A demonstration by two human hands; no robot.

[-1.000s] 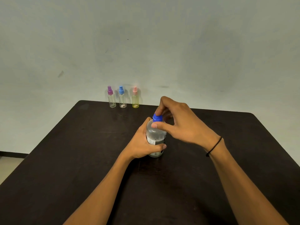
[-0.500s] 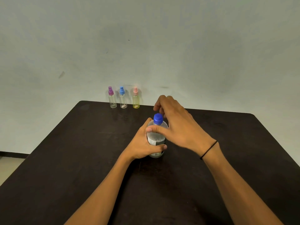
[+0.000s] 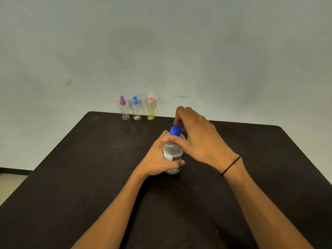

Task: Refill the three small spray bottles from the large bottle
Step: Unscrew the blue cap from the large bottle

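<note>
Head view: clear, blue-capped large bottle [image 3: 172, 151]

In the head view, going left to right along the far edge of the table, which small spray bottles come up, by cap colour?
Purple-capped spray bottle → blue-capped spray bottle → pink-capped spray bottle, the last with a yellow-tinted body. All three stand upright and apart on the table.

Three small spray bottles stand at the table's [image 3: 75, 177] far edge: one purple-capped [image 3: 124, 109], one blue-capped [image 3: 136, 109], one pink-capped [image 3: 150, 110]. One large bottle [image 3: 172, 153] stands mid-table, bearing one blue cap [image 3: 175, 130]. Two hands are visible, left hand [image 3: 158, 159] and right hand [image 3: 201, 139], with one black wristband [image 3: 230, 166].
</note>
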